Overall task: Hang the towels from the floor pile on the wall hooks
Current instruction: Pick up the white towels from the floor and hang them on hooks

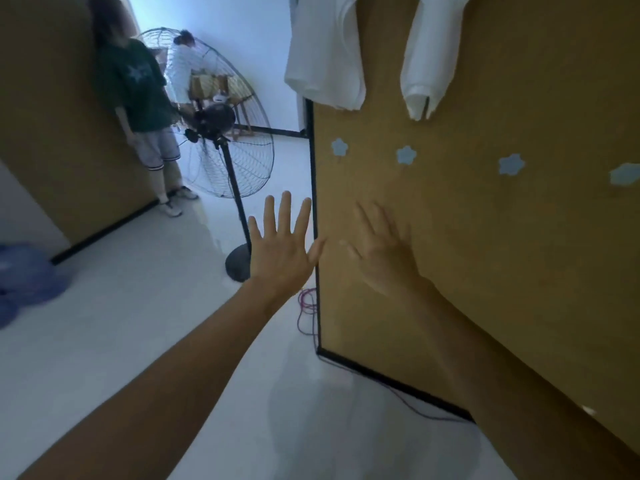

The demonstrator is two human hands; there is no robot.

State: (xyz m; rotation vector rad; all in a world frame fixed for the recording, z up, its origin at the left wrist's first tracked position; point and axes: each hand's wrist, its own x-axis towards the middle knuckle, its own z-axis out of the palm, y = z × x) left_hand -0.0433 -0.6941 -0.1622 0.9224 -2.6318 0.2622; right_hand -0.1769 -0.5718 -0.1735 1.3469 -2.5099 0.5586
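Your left hand (280,251) and right hand (384,258) reach forward side by side, fingers (285,213) spread wide and straight, holding nothing. The right one lies over the brown board wall panel (519,271); whether it touches, you cannot tell. Above them, pale blue flower-shaped hooks (406,155) run across the panel, and higher up hang a white towel (325,53) and a second white towel (433,53). A blurred blue heap (24,278) lies on the white floor (138,323), far left.
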